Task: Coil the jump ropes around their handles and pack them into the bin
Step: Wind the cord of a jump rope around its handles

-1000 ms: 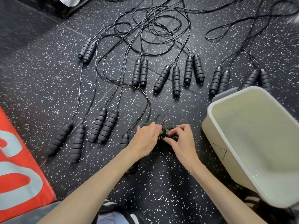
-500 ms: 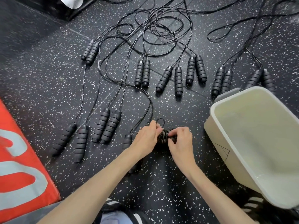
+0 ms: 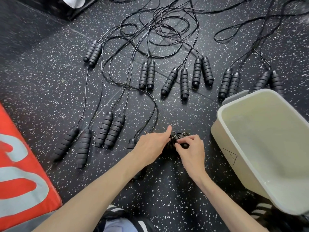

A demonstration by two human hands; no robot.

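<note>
A black jump rope (image 3: 181, 136), its cord coiled round its handles, lies on the speckled floor between my hands. My left hand (image 3: 151, 144) holds the bundle's left side with the index finger stretched out past it. My right hand (image 3: 191, 149) pinches the cord's last small loop on top of the coil. The cream bin (image 3: 224, 139) stands tilted just to the right and holds nothing. Another rope's handle (image 3: 131, 142) peeks out beside my left wrist, its cord curving away up the floor.
Several uncoiled jump ropes lie in pairs of ribbed black handles (image 3: 147, 75) across the floor, their cords tangled (image 3: 160, 30) farther back. A red mat (image 3: 20, 164) lies at the left. My knee and a shoe (image 3: 120, 221) show at the bottom edge.
The upright loop of cord above the bundle has shrunk down against the coil. My left index finger has lifted and straightened. The right hand has shifted slightly onto the coil.
</note>
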